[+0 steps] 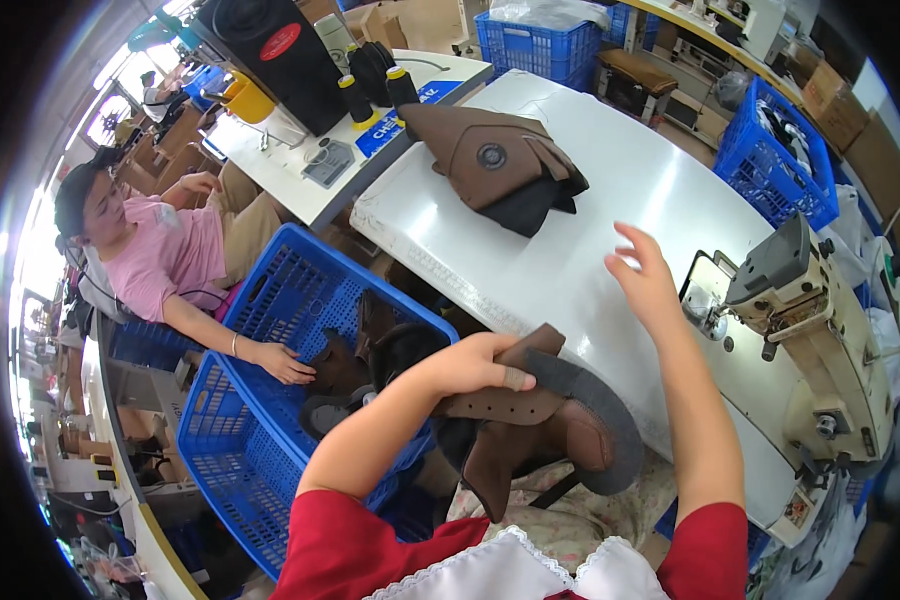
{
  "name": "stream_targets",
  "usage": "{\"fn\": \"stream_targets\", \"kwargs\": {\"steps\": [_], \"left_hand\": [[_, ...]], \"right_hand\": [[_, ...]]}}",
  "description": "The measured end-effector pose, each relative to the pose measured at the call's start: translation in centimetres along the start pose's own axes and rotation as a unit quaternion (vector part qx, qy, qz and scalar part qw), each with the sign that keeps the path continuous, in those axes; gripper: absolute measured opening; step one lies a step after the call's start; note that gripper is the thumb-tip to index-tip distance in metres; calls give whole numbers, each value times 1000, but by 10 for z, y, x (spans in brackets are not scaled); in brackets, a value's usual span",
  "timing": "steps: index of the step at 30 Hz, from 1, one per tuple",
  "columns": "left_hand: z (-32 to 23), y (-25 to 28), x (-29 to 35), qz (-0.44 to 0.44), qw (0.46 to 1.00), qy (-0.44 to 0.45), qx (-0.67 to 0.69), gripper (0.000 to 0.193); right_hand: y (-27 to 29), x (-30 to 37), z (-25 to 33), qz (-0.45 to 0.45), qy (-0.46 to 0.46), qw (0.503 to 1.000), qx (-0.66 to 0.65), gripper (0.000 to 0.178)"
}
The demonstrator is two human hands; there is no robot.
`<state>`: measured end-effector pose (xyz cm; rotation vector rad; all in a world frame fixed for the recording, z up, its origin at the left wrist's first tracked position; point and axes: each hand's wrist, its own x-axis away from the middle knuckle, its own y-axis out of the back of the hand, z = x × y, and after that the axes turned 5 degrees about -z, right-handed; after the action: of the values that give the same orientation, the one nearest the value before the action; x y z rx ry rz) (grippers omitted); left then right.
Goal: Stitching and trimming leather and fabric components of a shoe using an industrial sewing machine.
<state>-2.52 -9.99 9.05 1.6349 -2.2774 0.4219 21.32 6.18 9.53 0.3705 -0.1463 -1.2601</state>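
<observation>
My left hand (480, 365) is closed on a brown shoe upper (505, 403) with a row of small holes and a dark grey, curved lining edge. The upper hangs above my lap, beside the near edge of the white table (610, 200). A bandage-like wrap circles one finger of that hand. My right hand (645, 275) is raised over the table with fingers apart and nothing in it. Beyond it, a second brown-and-black upper (500, 165) with a round dark disc lies on the tabletop, touched by neither hand.
A sewing machine (810, 330) stands at the right. At the left, blue crates (260, 400) hold more dark pieces, and a seated co-worker's hand (282, 362) reaches into them. Black thread cones (355, 98) stand on the far-left table. Another blue crate (780, 150) sits beyond the table.
</observation>
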Motion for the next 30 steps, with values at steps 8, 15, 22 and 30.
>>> {"fn": "stream_targets", "kwargs": {"steps": [8, 15, 22, 30], "left_hand": [[40, -37, -27, 121, 988, 27, -92, 55], [40, -31, -28, 143, 985, 36, -86, 58], [53, 2, 0, 145, 989, -4, 29, 59], [70, 48, 73, 51, 973, -197, 106, 70]], "right_hand": [[-70, -92, 38, -81, 316, 910, 255, 69], [-87, -89, 25, -69, 353, 887, 291, 59], [-40, -12, 7, -118, 383, 865, 303, 58], [18, 88, -4, -115, 383, 869, 293, 41]]}}
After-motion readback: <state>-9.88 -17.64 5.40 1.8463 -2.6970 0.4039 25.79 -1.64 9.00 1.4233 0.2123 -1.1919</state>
